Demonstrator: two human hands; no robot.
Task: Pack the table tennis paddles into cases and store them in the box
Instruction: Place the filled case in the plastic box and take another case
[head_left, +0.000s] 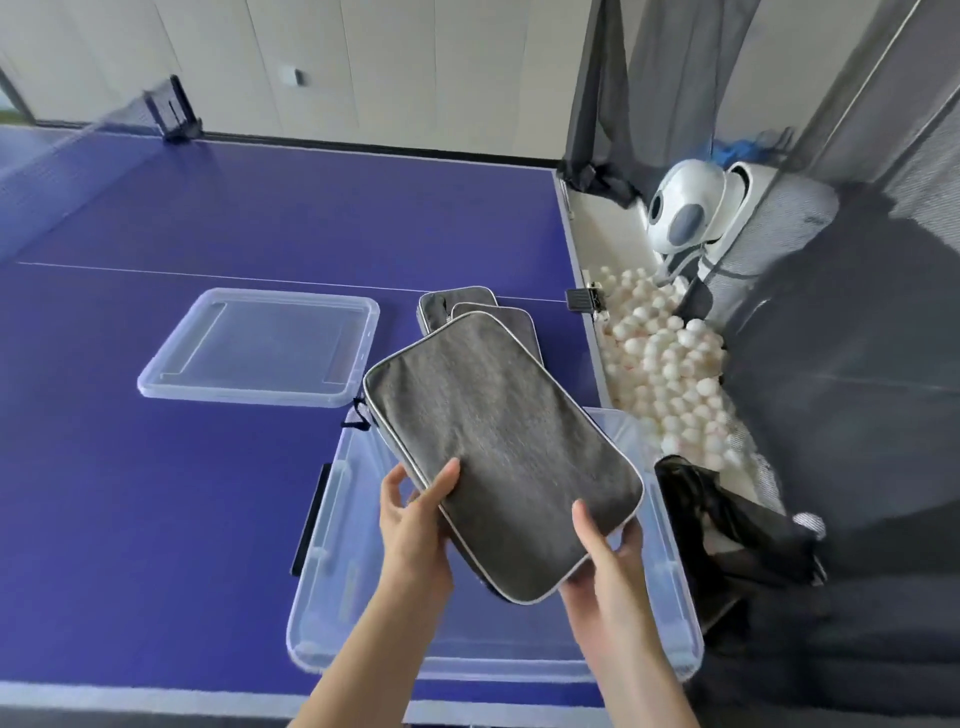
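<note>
A grey fabric paddle case (498, 441) with pale piping is held tilted above the clear plastic box (322, 613) at the table's near right corner. My left hand (415, 525) grips its near left edge, thumb on top. My right hand (605, 556) holds its near right corner, thumb on top and fingers underneath. Two more grey cases (467, 306) lie stacked on the table just beyond the held one. No paddle is visible.
The box's clear lid (260, 348) lies on the blue table (156, 493) to the left. A net post (174, 111) stands at the far left. Off the right edge are a ball-catching net full of white balls (670, 374) and a white ball machine (685, 208).
</note>
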